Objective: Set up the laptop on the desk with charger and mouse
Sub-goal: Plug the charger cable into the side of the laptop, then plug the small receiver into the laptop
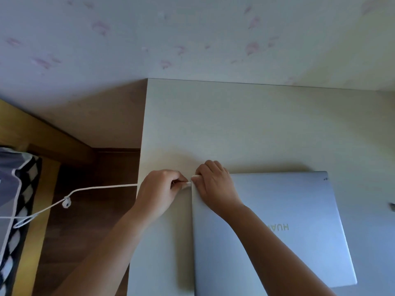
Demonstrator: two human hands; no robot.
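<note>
- The closed silver-grey metal laptop (277,227) lies flat on the pale matt desk (245,124), its lid logo upside down to us, so the hinge side looks to be the near one.
- We pinch the small white plug of the charger cable (189,184) with our left hand (159,192), right at the laptop's far-left corner; the plug's axis runs left to right, pointing into the laptop's left edge.
- Our right hand (215,184) presses down on that same corner, fingers curled over the edge, thumb tip touching the plug; the two hands nearly meet.
- We cannot tell whether the plug is already seated in a port.
- The thin white cord (96,188) trails left off the desk's left edge, sagging over the brown wooden floor (85,231).
- The coming push would run rightward, with bare desk beyond and to the left for our hands.
</note>
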